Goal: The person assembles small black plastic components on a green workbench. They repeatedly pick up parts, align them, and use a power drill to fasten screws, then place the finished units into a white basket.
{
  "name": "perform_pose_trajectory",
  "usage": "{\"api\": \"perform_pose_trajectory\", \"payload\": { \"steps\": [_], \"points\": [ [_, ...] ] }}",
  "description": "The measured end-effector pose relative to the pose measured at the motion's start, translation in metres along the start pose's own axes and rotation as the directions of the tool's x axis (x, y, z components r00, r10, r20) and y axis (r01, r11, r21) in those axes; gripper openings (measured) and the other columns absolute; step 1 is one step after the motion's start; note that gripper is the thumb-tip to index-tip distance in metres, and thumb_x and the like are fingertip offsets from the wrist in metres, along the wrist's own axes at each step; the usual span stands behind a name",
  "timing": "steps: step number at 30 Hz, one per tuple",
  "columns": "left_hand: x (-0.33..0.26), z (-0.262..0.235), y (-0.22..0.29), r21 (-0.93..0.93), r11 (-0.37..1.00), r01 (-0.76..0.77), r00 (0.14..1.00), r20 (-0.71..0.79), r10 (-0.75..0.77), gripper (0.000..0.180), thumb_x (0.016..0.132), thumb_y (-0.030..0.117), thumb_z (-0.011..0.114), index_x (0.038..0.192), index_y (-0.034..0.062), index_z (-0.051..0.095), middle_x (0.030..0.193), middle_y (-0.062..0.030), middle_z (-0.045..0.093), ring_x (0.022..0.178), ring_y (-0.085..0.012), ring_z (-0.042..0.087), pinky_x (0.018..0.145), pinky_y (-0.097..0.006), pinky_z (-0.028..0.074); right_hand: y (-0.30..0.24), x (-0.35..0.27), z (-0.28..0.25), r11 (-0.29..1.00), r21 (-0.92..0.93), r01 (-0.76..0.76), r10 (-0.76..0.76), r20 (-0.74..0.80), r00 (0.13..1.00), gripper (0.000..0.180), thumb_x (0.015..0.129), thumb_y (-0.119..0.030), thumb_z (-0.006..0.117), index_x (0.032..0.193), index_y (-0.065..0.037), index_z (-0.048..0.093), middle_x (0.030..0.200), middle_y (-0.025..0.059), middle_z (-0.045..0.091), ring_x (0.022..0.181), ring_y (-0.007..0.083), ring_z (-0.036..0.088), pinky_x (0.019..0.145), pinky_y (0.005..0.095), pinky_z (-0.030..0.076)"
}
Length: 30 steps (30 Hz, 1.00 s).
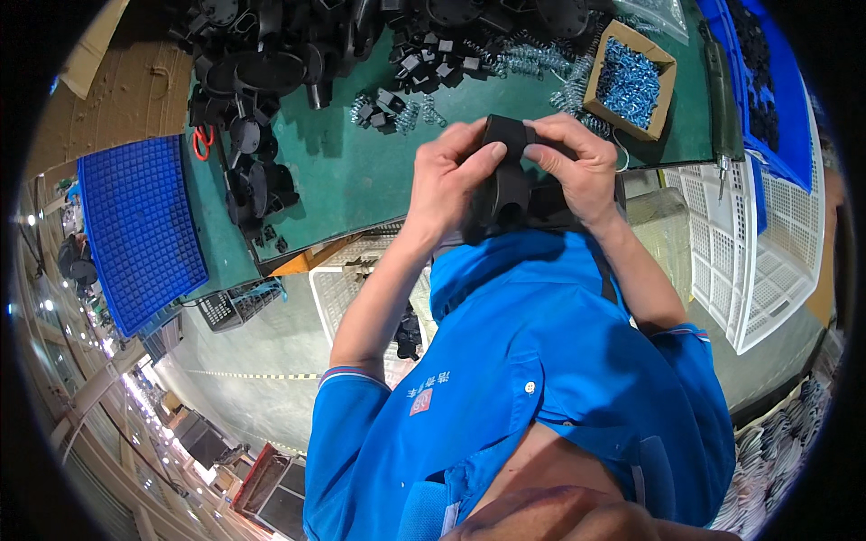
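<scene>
Green mat (361, 171); hands gripping moulded black plastic part (507, 185)

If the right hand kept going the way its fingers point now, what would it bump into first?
The right hand has its fingers aimed toward the left hand, across the black plastic part both grip. It already touches that part; beyond it comes the left hand's thumb, though depth is unclear.

Two hands (451, 176) (577, 167) (one black part (507, 185)), one cardboard box (629, 81)

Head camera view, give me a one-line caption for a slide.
Both hands, left hand and right hand, grip a black plastic part above a green workbench.
</scene>
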State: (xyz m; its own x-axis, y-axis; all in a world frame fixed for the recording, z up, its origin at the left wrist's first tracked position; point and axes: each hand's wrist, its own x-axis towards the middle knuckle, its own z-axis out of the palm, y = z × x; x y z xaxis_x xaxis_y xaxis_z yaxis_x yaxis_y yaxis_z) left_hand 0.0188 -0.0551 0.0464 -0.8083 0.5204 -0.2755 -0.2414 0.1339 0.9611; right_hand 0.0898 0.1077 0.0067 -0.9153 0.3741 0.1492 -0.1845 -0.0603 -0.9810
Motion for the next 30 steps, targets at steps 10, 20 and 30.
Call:
{"api": "perform_pose_trajectory", "payload": {
  "steps": [10, 20, 30],
  "points": [
    [0.024, 0.003, -0.042, 0.819, 0.441, -0.367, 0.879, 0.151, 0.451, 0.044, 0.073, 0.018, 0.078, 0.113, 0.006, 0.065, 0.092, -0.0088, 0.059, 0.089, -0.03, 0.057, 0.082, -0.041, 0.042, 0.043, 0.01, -0.013, 0.64, -0.713, 0.286, -0.125, 0.271, 0.955, 0.022, 0.075, 0.002, 0.063, 0.095, -0.003, 0.066, 0.087, 0.0109, 0.061, 0.081, 0.0296, 0.065, 0.067, 0.0371, 0.052],
    [0.028, 0.006, -0.025, 0.88, 0.351, -0.319, 0.943, 0.257, 0.211, 0.035, 0.08, 0.022, 0.073, 0.109, 0.0052, 0.065, 0.094, -0.0094, 0.061, 0.093, -0.0305, 0.06, 0.08, -0.043, 0.047, 0.043, 0.012, -0.016, 0.521, -0.745, 0.416, -0.169, 0.388, 0.906, 0.014, 0.073, 0.001, 0.064, 0.084, -0.004, 0.057, 0.083, 0.0099, 0.053, 0.081, 0.0291, 0.061, 0.062, 0.0402, 0.051],
    [0.024, 0.019, -0.033, 0.943, 0.039, -0.33, 0.911, 0.307, 0.274, 0.038, 0.075, 0.02, 0.075, 0.109, 0.0067, 0.064, 0.096, -0.0067, 0.06, 0.094, -0.0259, 0.06, 0.084, -0.044, 0.042, -0.054, 0.049, -0.118, 0.573, -0.765, -0.293, 0.01, -0.351, 0.936, 0.056, 0.08, -0.041, 0.077, 0.123, -0.008, 0.064, 0.099, 0.0115, 0.071, 0.084, 0.0215, 0.069, 0.067, 0.032, 0.053]
  ]
}}
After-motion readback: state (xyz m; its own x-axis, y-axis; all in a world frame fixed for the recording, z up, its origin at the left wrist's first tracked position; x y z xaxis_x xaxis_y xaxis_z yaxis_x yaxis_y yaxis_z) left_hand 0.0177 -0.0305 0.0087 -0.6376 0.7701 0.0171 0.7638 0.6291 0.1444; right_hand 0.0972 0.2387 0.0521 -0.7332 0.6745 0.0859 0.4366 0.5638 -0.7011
